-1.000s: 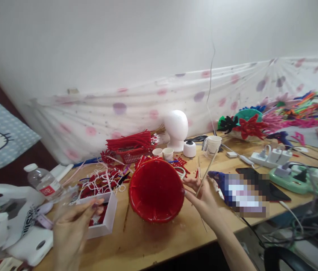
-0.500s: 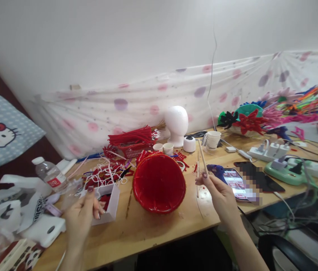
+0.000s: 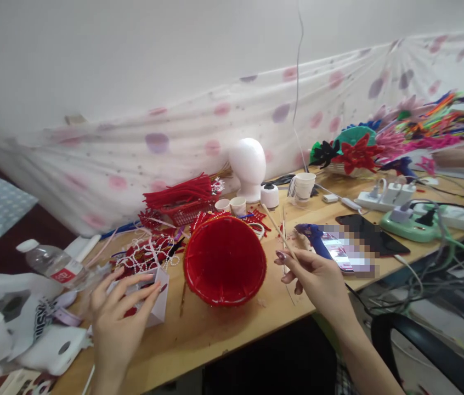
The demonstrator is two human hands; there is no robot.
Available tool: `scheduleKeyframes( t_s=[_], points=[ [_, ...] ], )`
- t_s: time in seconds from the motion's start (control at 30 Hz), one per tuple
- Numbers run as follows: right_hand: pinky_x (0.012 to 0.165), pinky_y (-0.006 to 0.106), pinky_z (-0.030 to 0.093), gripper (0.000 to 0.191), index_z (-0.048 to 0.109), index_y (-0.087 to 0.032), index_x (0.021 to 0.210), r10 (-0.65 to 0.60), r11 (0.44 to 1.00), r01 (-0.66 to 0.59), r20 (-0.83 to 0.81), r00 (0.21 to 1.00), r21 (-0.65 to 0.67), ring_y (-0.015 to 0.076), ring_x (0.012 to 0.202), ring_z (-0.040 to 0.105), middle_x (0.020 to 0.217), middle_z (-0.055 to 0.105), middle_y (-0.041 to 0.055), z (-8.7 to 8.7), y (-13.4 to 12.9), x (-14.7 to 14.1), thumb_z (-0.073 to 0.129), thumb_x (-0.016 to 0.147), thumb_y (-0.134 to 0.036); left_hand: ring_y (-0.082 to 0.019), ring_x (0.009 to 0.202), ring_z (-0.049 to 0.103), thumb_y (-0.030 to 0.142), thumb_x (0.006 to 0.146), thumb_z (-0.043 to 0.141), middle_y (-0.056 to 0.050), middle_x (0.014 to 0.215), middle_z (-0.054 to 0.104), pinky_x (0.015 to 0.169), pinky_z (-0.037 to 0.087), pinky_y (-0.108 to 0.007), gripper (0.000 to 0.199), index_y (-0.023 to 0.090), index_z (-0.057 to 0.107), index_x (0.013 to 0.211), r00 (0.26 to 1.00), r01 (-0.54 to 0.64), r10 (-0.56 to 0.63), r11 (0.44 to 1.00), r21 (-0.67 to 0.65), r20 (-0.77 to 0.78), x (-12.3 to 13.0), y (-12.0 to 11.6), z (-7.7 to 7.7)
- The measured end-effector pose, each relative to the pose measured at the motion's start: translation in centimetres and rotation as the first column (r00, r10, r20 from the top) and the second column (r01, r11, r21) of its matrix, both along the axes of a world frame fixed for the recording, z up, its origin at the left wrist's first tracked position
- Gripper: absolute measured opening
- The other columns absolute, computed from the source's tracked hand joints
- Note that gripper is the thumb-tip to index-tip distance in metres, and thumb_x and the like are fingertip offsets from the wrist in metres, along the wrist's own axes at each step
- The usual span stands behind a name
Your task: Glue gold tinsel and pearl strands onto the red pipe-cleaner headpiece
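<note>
A round red bowl-like piece (image 3: 226,260) with a beaded rim rests on the wooden table between my hands, its hollow inside facing me. Over a small white box (image 3: 159,296) of red bits, my left hand (image 3: 123,304) is spread, its fingers apart and nothing visible in them. To the right of the red piece, my right hand (image 3: 310,274) pinches a thin wooden stick (image 3: 278,229) that points up and left. A blue glue gun (image 3: 313,236) lies just beyond that hand, partly over a lit phone (image 3: 341,252).
Behind stand a white foam head (image 3: 248,170), paper cups (image 3: 238,206) and a red basket (image 3: 182,210) of red stems. White bead strings, a bottle (image 3: 53,266) and bags lie left. Power strips (image 3: 411,224) and cables fill the right, where another person's hand (image 3: 458,159) shows.
My left hand has opened from a pinch, its fingers spreading over the white box. The stick in my right hand tilts further left. The whole view has shifted slightly.
</note>
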State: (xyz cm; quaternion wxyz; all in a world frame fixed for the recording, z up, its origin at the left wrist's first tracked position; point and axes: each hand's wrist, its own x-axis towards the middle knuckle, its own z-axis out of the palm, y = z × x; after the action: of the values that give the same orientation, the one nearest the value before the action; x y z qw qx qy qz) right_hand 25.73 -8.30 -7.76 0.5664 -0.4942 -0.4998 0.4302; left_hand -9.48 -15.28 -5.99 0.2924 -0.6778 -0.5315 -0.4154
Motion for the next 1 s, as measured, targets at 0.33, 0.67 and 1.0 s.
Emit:
scheduleKeyframes(
  t_s=[0.33, 0.67, 1.0],
  points=[
    [0.035, 0.022, 0.037, 0.056, 0.064, -0.018, 0.112, 0.003, 1.0, 0.004, 0.205, 0.979, -0.031, 0.0105, 0.037, 0.047, 0.054, 0.057, -0.0053, -1.1, 0.9, 0.4, 0.06, 0.089, -0.069, -0.017, 0.068, 0.072, 0.035, 0.091, 0.066, 0.001, 0.071, 0.076, 0.069, 0.055, -0.029, 0.018, 0.023, 0.077, 0.082, 0.88, 0.018, 0.088, 0.976, -0.218, 0.467, 2.7, -0.7, -1.6],
    [0.086, 0.051, 0.059, 0.052, 0.067, -0.02, 0.121, -0.094, 0.994, 0.049, 0.513, 0.853, 0.102, 0.0364, 0.108, 0.069, 0.117, 0.071, 0.0184, -3.3, 3.8, 0.8, 0.061, 0.087, -0.058, -0.017, 0.05, 0.068, 0.043, 0.086, 0.067, 0.002, 0.046, 0.064, 0.063, 0.06, -0.028, 0.048, 0.024, 0.057, 0.043, 0.618, 0.056, 0.183, 0.96, -0.275, 0.764, 4.8, -0.5, -2.6],
    [0.106, 0.06, 0.055, 0.057, 0.063, -0.037, 0.143, -0.329, 0.928, 0.221, 0.379, 0.865, 0.3, 0.0382, 0.115, 0.074, 0.116, 0.081, 0.0087, -0.1, 2.2, 0.3, 0.068, 0.089, -0.055, -0.016, 0.059, 0.076, 0.041, 0.09, 0.063, -0.001, 0.089, 0.084, 0.063, 0.064, -0.025, 0.03, 0.026, 0.081, 0.109, 0.661, -0.051, 0.303, 0.931, -0.362, 0.686, 2.8, -0.1, -2.1]
  ],
)
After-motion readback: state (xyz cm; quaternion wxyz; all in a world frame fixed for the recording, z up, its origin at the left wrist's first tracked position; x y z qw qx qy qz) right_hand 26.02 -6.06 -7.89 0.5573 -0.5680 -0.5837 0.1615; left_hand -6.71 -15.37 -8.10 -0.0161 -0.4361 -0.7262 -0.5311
